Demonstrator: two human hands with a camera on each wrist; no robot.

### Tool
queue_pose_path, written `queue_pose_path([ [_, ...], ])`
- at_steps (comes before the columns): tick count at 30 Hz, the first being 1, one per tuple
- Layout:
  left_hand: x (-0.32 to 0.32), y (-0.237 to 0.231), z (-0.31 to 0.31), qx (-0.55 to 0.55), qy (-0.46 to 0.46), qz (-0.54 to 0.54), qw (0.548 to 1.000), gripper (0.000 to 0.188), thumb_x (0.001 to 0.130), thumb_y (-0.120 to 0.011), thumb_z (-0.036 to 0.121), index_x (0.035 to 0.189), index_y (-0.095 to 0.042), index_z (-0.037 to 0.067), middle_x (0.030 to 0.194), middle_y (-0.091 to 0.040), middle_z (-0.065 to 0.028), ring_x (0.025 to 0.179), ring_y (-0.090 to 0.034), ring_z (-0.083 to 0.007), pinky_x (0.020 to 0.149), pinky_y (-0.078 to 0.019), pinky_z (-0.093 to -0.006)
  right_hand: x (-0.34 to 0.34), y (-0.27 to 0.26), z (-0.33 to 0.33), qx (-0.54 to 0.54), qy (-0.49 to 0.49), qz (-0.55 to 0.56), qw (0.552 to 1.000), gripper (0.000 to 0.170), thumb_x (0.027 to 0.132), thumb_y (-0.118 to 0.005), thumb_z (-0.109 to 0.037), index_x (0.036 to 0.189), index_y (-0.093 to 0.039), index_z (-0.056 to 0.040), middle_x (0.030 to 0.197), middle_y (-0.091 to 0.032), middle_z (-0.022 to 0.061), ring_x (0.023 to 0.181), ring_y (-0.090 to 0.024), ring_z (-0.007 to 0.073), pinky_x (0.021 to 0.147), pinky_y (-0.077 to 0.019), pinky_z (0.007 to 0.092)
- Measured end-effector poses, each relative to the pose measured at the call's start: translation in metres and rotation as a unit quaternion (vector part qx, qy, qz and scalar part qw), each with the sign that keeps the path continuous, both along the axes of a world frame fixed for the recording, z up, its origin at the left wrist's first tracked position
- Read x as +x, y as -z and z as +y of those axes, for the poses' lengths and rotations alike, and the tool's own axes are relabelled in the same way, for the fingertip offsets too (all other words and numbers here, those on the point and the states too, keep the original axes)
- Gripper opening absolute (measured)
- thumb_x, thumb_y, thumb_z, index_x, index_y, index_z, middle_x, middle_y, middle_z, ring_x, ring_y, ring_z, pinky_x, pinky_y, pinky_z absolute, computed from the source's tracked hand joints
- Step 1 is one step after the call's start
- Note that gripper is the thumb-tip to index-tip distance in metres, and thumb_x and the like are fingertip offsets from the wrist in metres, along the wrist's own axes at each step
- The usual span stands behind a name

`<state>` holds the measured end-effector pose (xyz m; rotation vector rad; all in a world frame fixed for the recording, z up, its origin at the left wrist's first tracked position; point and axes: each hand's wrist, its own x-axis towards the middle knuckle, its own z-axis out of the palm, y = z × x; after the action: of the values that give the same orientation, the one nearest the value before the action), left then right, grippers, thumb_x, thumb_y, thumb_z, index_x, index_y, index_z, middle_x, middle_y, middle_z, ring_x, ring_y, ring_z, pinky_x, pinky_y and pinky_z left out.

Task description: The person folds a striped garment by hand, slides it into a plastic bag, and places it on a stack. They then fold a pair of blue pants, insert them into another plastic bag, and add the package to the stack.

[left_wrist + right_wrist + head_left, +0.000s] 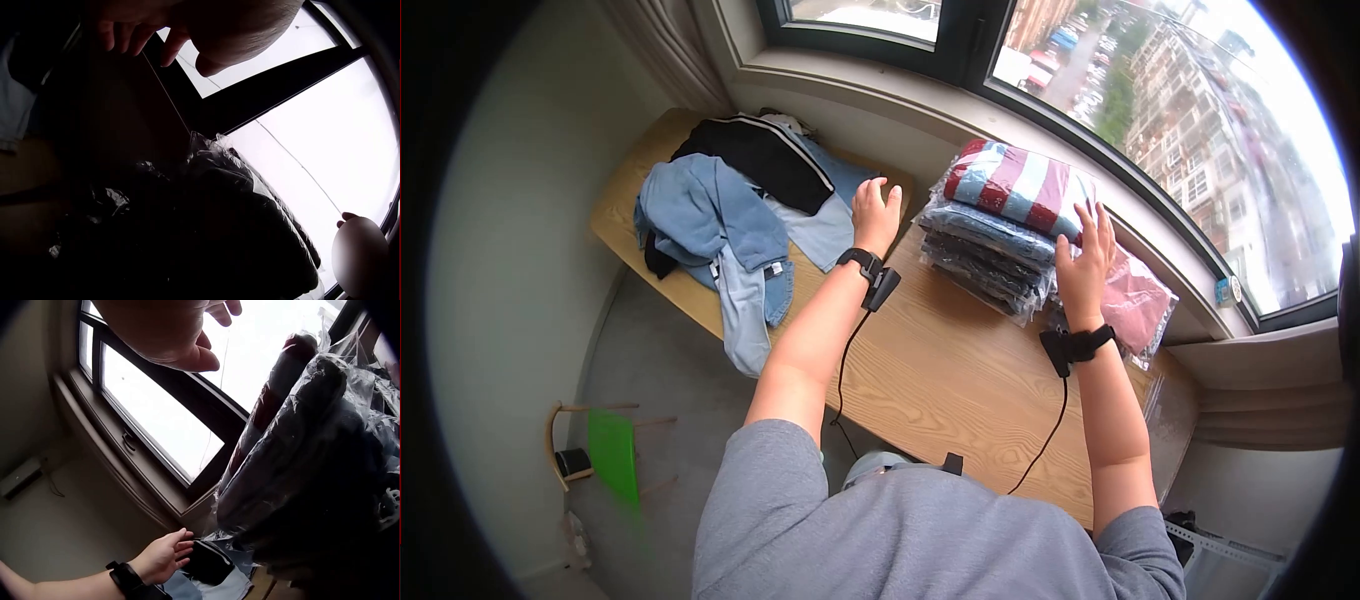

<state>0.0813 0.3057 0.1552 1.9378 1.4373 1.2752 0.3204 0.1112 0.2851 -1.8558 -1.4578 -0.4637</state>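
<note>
A stack of folded garments in clear plastic bags (pixel 985 245) stands on the wooden table by the window. Its top piece, a striped garment (pixel 1020 185) in dark red, light blue and pink, also shows side-on in the right wrist view. My left hand (pixel 876 215) is raised left of the stack, fingers loosely bent and holding nothing. Over the stack's right end is my right hand (pixel 1086 270), fingers spread; the right wrist view shows air between this hand (pixel 165 331) and the bags. A pink bagged garment (pixel 1138 300) lies right of the stack, partly behind the right hand.
Loose clothes, including a blue denim garment (pixel 710 215) and a black one with white stripes (pixel 760 160), lie heaped on the table's left part. The window sill (pixel 870 85) runs along behind. A green chair (pixel 612 455) is on the floor at left. Cables hang from both wrists.
</note>
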Motion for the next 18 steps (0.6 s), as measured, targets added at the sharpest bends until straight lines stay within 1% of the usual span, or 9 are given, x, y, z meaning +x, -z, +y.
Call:
queue_pose_path([
  [3, -0.035, 0.017, 0.004, -0.033, -0.047, 0.017, 0.998, 0.037, 0.087, -0.057, 0.032, 0.112, -0.053, 0.005, 0.118, -0.052, -0.0177, 0.114, -0.045, -0.035, 0.098, -0.0358, -0.044, -0.01, -0.005, -0.013, 0.011, -0.041, 0.05, 0.998, 0.047, 0.077, -0.06, -0.005, 0.123, -0.053, -0.0102, 0.138, -0.041, 0.0148, 0.13, -0.034, 0.0328, 0.108, -0.024, 0.0428],
  [4, -0.048, 0.025, 0.005, -0.055, -0.08, 0.03, 0.995, 0.038, 0.086, -0.058, 0.032, 0.113, -0.053, 0.005, 0.118, -0.052, -0.0172, 0.114, -0.046, -0.0351, 0.097, -0.0364, -0.044, -0.013, -0.005, -0.021, 0.013, -0.057, 0.067, 0.996, 0.046, 0.077, -0.059, -0.003, 0.122, -0.053, -0.0091, 0.138, -0.041, 0.0151, 0.129, -0.035, 0.0334, 0.108, -0.0248, 0.0429],
  [6, -0.078, 0.046, 0.011, -0.104, -0.13, 0.051, 0.985, 0.04, 0.085, -0.058, 0.033, 0.113, -0.054, 0.006, 0.119, -0.053, -0.0162, 0.114, -0.046, -0.035, 0.096, -0.0376, -0.0439, -0.021, -0.002, -0.045, 0.001, -0.054, 0.081, 0.995, 0.042, 0.079, -0.057, -0.001, 0.12, -0.055, -0.0067, 0.138, -0.041, 0.015, 0.128, -0.037, 0.0327, 0.106, -0.0283, 0.0419],
  [9, -0.126, 0.065, 0.012, -0.179, -0.189, 0.079, 0.962, 0.042, 0.085, -0.058, 0.034, 0.116, -0.053, 0.006, 0.12, -0.053, -0.0171, 0.116, -0.046, -0.0355, 0.096, -0.0378, -0.0442, -0.022, 0.014, -0.087, -0.038, -0.05, 0.101, 0.993, 0.037, 0.08, -0.056, 0.001, 0.117, -0.056, -0.0042, 0.133, -0.047, 0.0142, 0.125, -0.041, 0.0316, 0.105, -0.0294, 0.041],
  [11, -0.158, 0.087, 0.017, -0.213, -0.229, 0.095, 0.945, 0.044, 0.084, -0.058, 0.034, 0.117, -0.053, 0.006, 0.12, -0.053, -0.0193, 0.115, -0.046, -0.0358, 0.097, -0.0374, -0.0451, -0.017, 0.028, -0.118, -0.077, -0.022, 0.104, 0.991, 0.034, 0.081, -0.054, 0.003, 0.115, -0.057, -0.0032, 0.131, -0.049, 0.0136, 0.124, -0.042, 0.0305, 0.104, -0.0312, 0.0397],
  [13, -0.19, 0.106, 0.024, -0.249, -0.275, 0.088, 0.924, 0.047, 0.082, -0.059, 0.035, 0.119, -0.052, 0.006, 0.121, -0.053, -0.0197, 0.116, -0.046, -0.0359, 0.098, -0.0368, -0.0456, -0.011, 0.037, -0.146, -0.108, 0.011, 0.143, 0.984, 0.031, 0.082, -0.053, 0.003, 0.112, -0.058, -0.0026, 0.128, -0.051, 0.0134, 0.122, -0.044, 0.0296, 0.103, -0.0321, 0.0394],
  [14, -0.208, 0.121, 0.028, -0.264, -0.295, 0.085, 0.914, 0.05, 0.081, -0.06, 0.035, 0.12, -0.052, 0.006, 0.121, -0.053, -0.0196, 0.116, -0.046, -0.036, 0.098, -0.0364, -0.0458, -0.006, 0.044, -0.161, -0.126, 0.038, 0.125, 0.983, 0.031, 0.082, -0.053, 0.003, 0.111, -0.058, -0.0025, 0.128, -0.051, 0.0136, 0.121, -0.045, 0.0298, 0.103, -0.0328, 0.0392],
  [16, -0.242, 0.141, 0.037, -0.334, -0.303, 0.093, 0.888, 0.056, 0.077, -0.062, 0.037, 0.123, -0.052, 0.008, 0.122, -0.053, -0.0197, 0.117, -0.046, -0.0367, 0.1, -0.0361, -0.0444, 0.001, 0.053, -0.185, -0.142, 0.078, 0.153, 0.975, 0.03, 0.081, -0.052, 0.004, 0.109, -0.058, -0.0018, 0.126, -0.052, 0.0144, 0.121, -0.045, 0.0299, 0.103, -0.033, 0.0394],
  [18, -0.268, 0.165, 0.045, -0.377, -0.272, 0.022, 0.885, 0.059, 0.074, -0.065, 0.04, 0.123, -0.054, 0.01, 0.123, -0.053, -0.0193, 0.119, -0.045, -0.0365, 0.101, -0.0358, -0.0417, 0.003, 0.055, -0.198, -0.145, 0.098, 0.157, 0.972, 0.028, 0.081, -0.051, 0.005, 0.107, -0.058, -0.0014, 0.124, -0.053, 0.0146, 0.12, -0.045, 0.0298, 0.102, -0.0335, 0.0394],
])
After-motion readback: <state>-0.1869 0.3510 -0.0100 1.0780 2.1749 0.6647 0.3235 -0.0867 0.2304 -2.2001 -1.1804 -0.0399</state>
